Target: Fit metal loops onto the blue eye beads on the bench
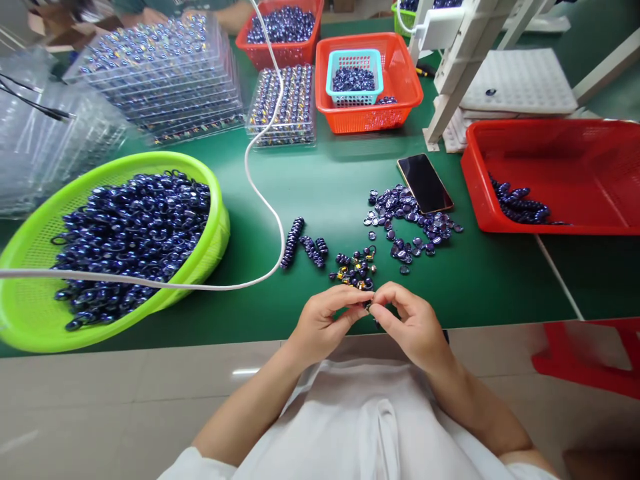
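My left hand (pixel 325 321) and my right hand (pixel 411 325) meet at the table's front edge, both with fingertips pinched together. Between them is a small dark part (pixel 367 305) with a hint of gold, mostly hidden by the fingers. Just beyond the fingertips lies a loose pile of small blue-and-gold ring-shaped pieces (pixel 356 267). Further out to the right are scattered shiny blue discs (pixel 400 213), some against a phone (pixel 425 183). Stacked blue rings form a long roll (pixel 293 243) and shorter rolls (pixel 313 253) to the left of the pile.
A green basket (pixel 220 220) heaped with blue rings stands at left, crossed by a white cable (pixel 260 180). Filled clear trays (pixel 195 100) are stacked behind. Red baskets (pixel 370 120) stand at the back, a red bin (pixel 575 177) at right. Another person's arm (pixel 230 17) shows at the far side.
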`<state>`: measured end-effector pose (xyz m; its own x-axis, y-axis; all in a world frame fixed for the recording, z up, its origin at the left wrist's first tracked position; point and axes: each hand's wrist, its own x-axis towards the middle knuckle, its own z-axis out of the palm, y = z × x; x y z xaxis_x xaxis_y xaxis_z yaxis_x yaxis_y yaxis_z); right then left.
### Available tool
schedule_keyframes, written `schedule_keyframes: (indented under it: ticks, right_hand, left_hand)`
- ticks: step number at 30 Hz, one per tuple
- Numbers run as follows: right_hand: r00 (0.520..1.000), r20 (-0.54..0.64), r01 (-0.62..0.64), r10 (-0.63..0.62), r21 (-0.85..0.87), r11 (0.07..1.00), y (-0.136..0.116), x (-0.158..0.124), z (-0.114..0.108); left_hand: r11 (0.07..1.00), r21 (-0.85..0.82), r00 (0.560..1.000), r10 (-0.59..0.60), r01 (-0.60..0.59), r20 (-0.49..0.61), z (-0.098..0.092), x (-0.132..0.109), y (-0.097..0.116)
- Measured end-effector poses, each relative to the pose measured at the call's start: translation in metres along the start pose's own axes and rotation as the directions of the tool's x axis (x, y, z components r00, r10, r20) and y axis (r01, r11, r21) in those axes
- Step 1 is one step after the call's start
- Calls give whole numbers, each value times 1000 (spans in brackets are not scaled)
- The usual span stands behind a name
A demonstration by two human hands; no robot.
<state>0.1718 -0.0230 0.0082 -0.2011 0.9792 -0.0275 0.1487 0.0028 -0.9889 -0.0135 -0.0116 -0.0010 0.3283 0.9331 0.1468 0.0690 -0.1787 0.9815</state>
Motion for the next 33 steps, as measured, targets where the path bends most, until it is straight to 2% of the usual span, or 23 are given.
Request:
schedule_keyframes:
  ticks: [6,13,20,27,30,33]
  right_hand:
    - [998,9,-63,63,9,998,2,0,1]
    - [993,10,-114,114,9,993,5,0,1]
    - [990,-9,-141,142,36,989,8,1,3]
    - [982,86,-166,168,-34,986,0,7,-3]
    - [990,67,-118,126,-119,986,-4,11,-4]
    - [995,54,-74,83,-148,986,-3,12,-3]
  left_hand:
    - [996,79,999,36,-37,23,-1,1,4]
    - [994,70,996,-78,82,-50,2,-2,2]
    - [997,73,999,-28,29,-22,0,-1,2]
    - [998,62,999,22,-20,-29,4,-6,1]
    - [999,22,998,-41,42,-43,5,-6,4]
    - [975,-88,971,-212,203,-108,7,-4,8]
